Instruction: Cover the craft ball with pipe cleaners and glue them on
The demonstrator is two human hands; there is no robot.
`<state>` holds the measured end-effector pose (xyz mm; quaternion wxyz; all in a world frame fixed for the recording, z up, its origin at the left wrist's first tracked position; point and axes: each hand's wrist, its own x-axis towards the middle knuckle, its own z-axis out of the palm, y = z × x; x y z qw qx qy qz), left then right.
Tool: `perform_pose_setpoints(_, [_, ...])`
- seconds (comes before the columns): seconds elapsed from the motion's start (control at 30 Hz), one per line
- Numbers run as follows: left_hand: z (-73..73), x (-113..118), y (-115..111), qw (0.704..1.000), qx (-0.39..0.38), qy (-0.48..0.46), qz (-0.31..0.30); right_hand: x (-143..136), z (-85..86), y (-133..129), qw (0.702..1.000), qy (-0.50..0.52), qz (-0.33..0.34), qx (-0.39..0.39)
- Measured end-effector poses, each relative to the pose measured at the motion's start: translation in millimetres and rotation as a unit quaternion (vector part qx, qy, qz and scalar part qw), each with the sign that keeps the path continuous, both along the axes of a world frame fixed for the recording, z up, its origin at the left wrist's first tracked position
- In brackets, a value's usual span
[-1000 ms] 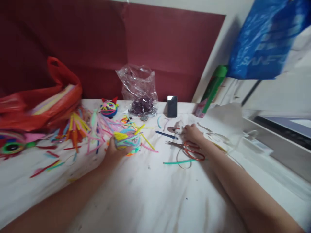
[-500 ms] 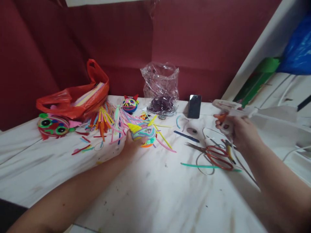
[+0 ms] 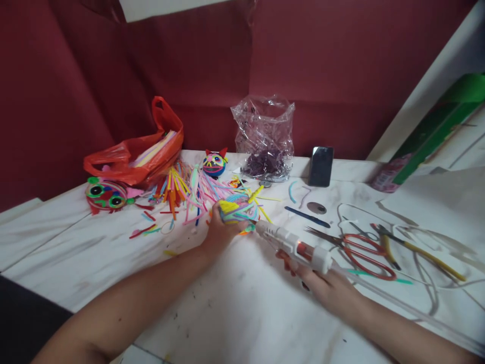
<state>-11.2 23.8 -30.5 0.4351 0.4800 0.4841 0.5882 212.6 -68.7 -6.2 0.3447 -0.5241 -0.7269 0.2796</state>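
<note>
- The left hand (image 3: 217,230) has its grip clamped on a pipe-cleaner ball (image 3: 237,211), a many-coloured bundle of yellow, blue and pink strands resting on the white counter (image 3: 242,303).
- The right hand (image 3: 322,285) has its grip closed round the handle of a white glue gun (image 3: 293,245).
- The glue gun's long axis runs slantwise, from the right hand up and away toward the ball; its nozzle points at the ball's near right side and is just beside it or touching, which of the two cannot be told.
- A clear glue stick juts from the gun's rear end, away from the ball.
- No writing or brand can be read on the gun or the ball; the picture is too blurred.
- Behind and left of the ball lies a heap of cut pipe cleaners (image 3: 178,189), and beyond it a red plastic bag (image 3: 140,154).
- A small cat-face ball (image 3: 214,163) sits behind the ball; a clear plastic bag (image 3: 267,136) and a dark phone (image 3: 321,166) stand farther back to the right.
- Right of the ball, past the gun, lie red-handled scissors (image 3: 359,247) and yellow-handled pliers (image 3: 417,247).
</note>
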Motion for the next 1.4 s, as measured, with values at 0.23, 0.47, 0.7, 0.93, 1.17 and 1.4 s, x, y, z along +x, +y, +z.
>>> perform_pose_setpoints(0.23, [-0.4,2.4,-1.4,0.996,0.007,0.086,0.010,-8.2,4.1,2.3,0.999,-0.003,-0.041,-0.004])
perform_pose_setpoints(0.47, [4.8,4.8,-5.0,0.994,0.009,0.110,-0.004,-8.9,2.9,6.1,1.000,0.012,-0.006,0.009])
perform_pose_setpoints(0.7, [6.5,6.0,-5.7,0.997,0.000,0.076,-0.013,-7.8,-3.0,6.0,1.000,0.020,0.007,0.012])
perform_pose_setpoints(0.93, [4.2,6.0,-4.5,0.998,0.011,0.057,-0.010,-9.5,-1.5,6.5,1.000,0.013,-0.010,0.018])
perform_pose_setpoints(1.17, [1.2,5.6,-2.8,0.997,0.010,0.072,-0.009,-8.2,-4.6,7.1,1.000,0.016,-0.011,0.010])
perform_pose_setpoints(1.4, [6.0,5.9,-4.7,0.997,-0.001,0.071,-0.006,-8.5,-3.1,7.4,0.999,-0.005,-0.054,-0.002])
